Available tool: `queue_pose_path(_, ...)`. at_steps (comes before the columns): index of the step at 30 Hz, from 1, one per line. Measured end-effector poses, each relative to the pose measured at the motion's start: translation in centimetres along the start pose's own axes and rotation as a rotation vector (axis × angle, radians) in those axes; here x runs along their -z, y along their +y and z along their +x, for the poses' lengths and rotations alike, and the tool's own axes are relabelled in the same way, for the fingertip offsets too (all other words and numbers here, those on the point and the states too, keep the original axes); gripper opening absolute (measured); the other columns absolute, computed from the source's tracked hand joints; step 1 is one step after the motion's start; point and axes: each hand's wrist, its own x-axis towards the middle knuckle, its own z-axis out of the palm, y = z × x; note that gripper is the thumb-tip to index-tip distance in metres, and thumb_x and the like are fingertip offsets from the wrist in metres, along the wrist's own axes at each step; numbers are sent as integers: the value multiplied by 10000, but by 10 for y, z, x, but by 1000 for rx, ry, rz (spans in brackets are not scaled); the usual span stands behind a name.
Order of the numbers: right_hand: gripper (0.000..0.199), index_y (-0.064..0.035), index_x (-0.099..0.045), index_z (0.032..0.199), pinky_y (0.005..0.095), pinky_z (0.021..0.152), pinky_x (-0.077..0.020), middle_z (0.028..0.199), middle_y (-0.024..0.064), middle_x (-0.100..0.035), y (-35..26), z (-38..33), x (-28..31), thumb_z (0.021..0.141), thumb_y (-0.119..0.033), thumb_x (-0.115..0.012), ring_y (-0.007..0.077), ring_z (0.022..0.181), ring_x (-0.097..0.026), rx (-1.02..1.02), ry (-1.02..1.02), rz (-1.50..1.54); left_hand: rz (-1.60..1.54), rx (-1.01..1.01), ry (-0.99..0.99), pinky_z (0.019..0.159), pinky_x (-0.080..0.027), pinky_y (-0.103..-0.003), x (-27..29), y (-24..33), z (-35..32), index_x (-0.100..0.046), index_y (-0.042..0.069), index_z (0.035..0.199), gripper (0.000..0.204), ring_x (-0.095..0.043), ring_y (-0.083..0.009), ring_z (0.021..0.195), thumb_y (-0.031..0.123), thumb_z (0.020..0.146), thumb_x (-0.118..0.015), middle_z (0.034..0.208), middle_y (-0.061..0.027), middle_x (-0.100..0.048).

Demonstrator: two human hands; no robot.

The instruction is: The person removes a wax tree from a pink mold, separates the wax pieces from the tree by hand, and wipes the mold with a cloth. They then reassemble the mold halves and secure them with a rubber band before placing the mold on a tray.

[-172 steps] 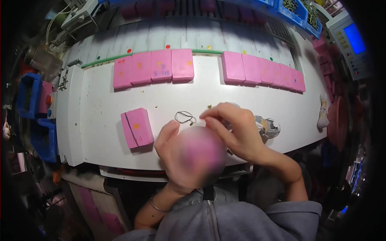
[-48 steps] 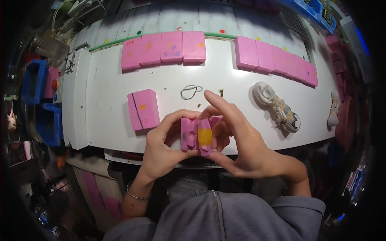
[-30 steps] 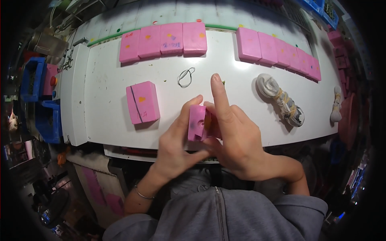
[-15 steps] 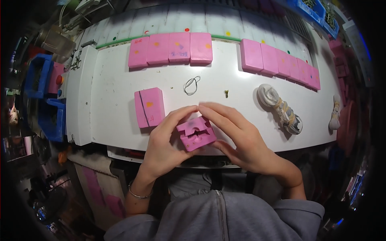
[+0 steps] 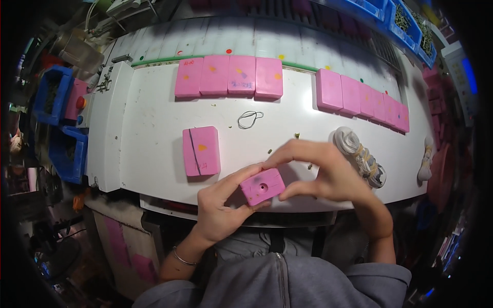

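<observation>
Above bench [image 5: 154,108] near edge: small pink rectangular block with centre hole [image 5: 262,186], held up.
Left hand [image 5: 222,208]: fingers closed on block's left end.
Right hand [image 5: 328,172]: fingers pinched on right end.
Nearby: split pink block [image 5: 201,151] lying left.

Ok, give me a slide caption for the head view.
Both hands, left hand and right hand, hold a closed pink block above the white table.

Matt pink plastic block [image 5: 262,186] above smooth glossy white table [image 5: 154,118]
</observation>
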Motion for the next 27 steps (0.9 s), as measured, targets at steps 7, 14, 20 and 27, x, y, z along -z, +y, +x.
queue_pose_path(7, 142, 2, -594, 907, 327, 610, -459, 782, 110, -582, 40, 70, -24, 789, -60, -643, 223, 704, -589, 31, 315, -457, 161, -140, 100, 820, -511, -318, -15, 3, 0, -570, -6, 1185, 624, -634, -250, 979, 176, 648, -830, 1097, -162, -630)
queue_pose_path(14, 67, -21, -522, 843, 387, 683, -428, 835, 144, -545, 30, 64, -26, 802, -25, -575, 322, 802, -518, 9, 188, -601, 170, -35, 286, 712, -528, -280, 12, 21, 20, -581, -27, 1149, 414, -651, -226, 857, 157, 802, -714, 996, -159, -631)
queue_pose_path(20, 106, -3, -503, 870, 352, 703, -427, 835, 143, -523, -17, 40, -7, 808, 32, -581, 294, 799, -516, 60, 207, -387, -61, 140, 153, 609, -513, -235, 3, 19, 53, -649, -34, 890, 151, -653, -142, 676, 94, 816, -676, 741, -83, -657)
queue_pose_path(27, 138, 10, -515, 974, 257, 715, -464, 827, 63, -571, -34, 21, 6, 852, 3, -580, 131, 785, -568, -19, 151, 721, -143, 146, 159, 556, -451, -187, 1, 27, 60, -612, -2, 784, 99, -580, -49, 611, 76, 806, -669, 664, -20, -626)
